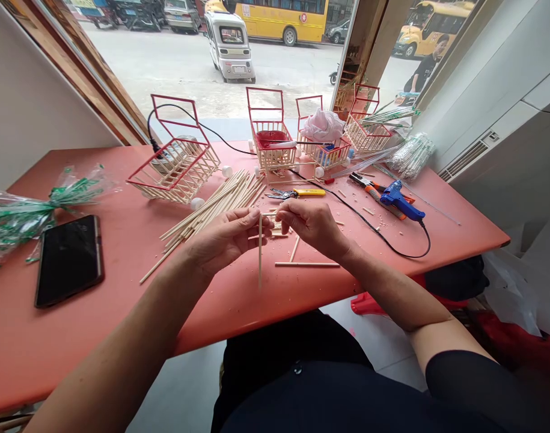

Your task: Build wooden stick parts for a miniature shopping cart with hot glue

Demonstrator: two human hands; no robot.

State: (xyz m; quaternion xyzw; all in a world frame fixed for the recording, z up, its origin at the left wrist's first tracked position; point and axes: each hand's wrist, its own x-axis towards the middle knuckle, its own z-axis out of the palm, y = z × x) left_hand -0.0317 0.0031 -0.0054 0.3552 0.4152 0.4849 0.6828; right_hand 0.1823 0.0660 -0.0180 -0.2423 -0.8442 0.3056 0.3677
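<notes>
My left hand (232, 234) pinches a thin wooden stick (259, 258) that hangs down from its thumb and fingertips. A second, short stick (269, 214) runs crosswise between both hands, meeting the first one near its top. My right hand (313, 225) is closed at that stick's other end, its fingertips curled out of sight. Behind and below my fingers, several short sticks (278, 228) are partly hidden on the table. Closer to me lies a loose stick (307, 264), with another stick (295, 248) slanting up from it. A pile of long sticks (216, 207) lies beyond my left hand.
On the pink table (134, 325) stand several small stick carts, including a red-rimmed cart (180, 165) and a cart with red contents (275, 150). Yellow-handled pliers (302, 192) and a corded blue glue gun (401, 201) lie right. A black phone (70, 261) and plastic-wrapped bundles (26, 210) lie left.
</notes>
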